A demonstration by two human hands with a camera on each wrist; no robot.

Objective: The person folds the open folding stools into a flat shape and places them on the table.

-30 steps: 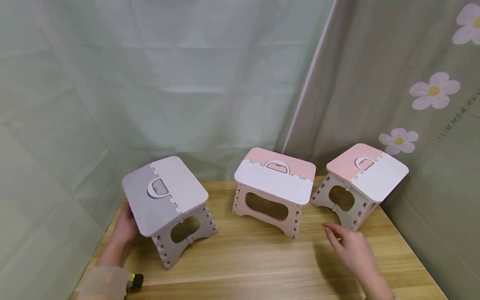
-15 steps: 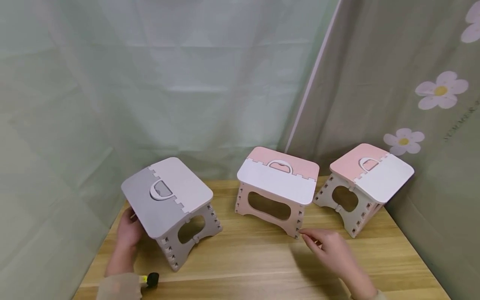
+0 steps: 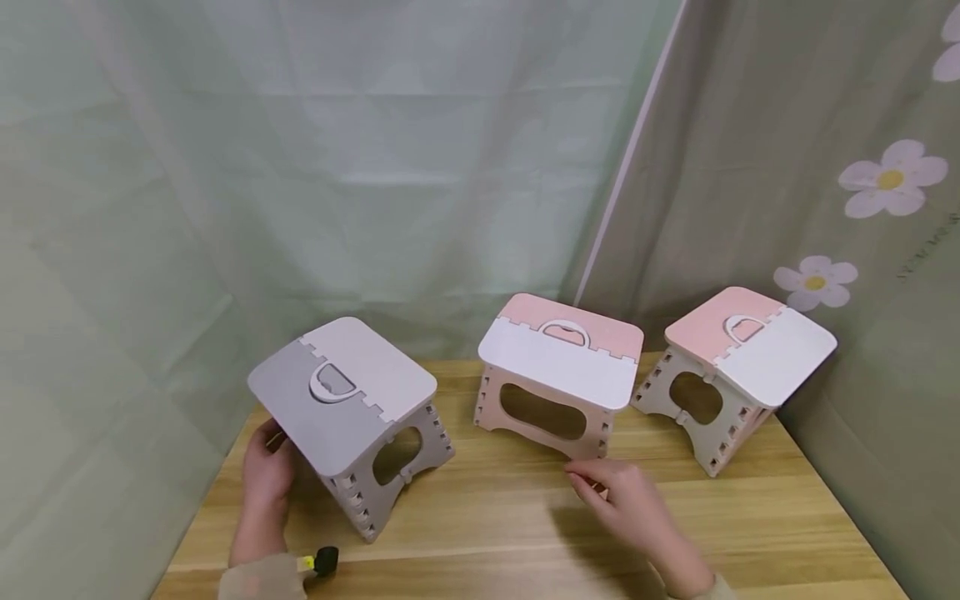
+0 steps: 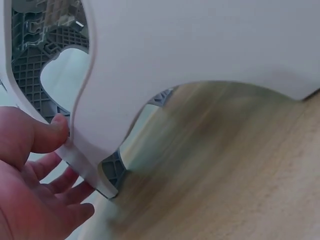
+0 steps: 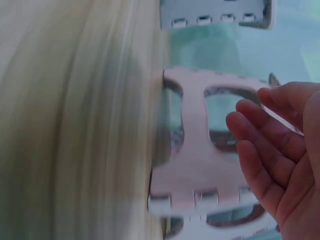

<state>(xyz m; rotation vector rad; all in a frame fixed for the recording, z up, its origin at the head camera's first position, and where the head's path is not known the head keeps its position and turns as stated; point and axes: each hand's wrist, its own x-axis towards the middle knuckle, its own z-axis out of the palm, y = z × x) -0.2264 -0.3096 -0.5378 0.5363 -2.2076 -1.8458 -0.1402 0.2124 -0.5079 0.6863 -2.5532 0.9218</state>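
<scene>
A grey and white folding stool [image 3: 382, 362] stands opened out at the left. My left hand [image 3: 268, 475] grips the outer side of its leg panel, partly hidden by the seat in the head view. In the left wrist view the thumb [image 4: 50, 135] lies on one face of that panel, with the fingers behind it. My right hand [image 3: 626, 504] hovers over the table in front of a pink and white folding stool [image 3: 558, 367]. Its fingers [image 5: 260, 160] are loosely bent in the right wrist view and hold nothing.
Another pink and white folding stool [image 3: 787, 358] stands at the right, angled. All three are on a wood-grain table [image 3: 465, 533]. Pale green curtains [image 3: 420, 167] hang behind and at the sides. A small black and yellow item [image 3: 324, 561] shows by the left sleeve.
My right hand has moved left, from before the right stool to before the middle one. The left hand stays at the grey stool, which has turned slightly. The head view has shifted a little.
</scene>
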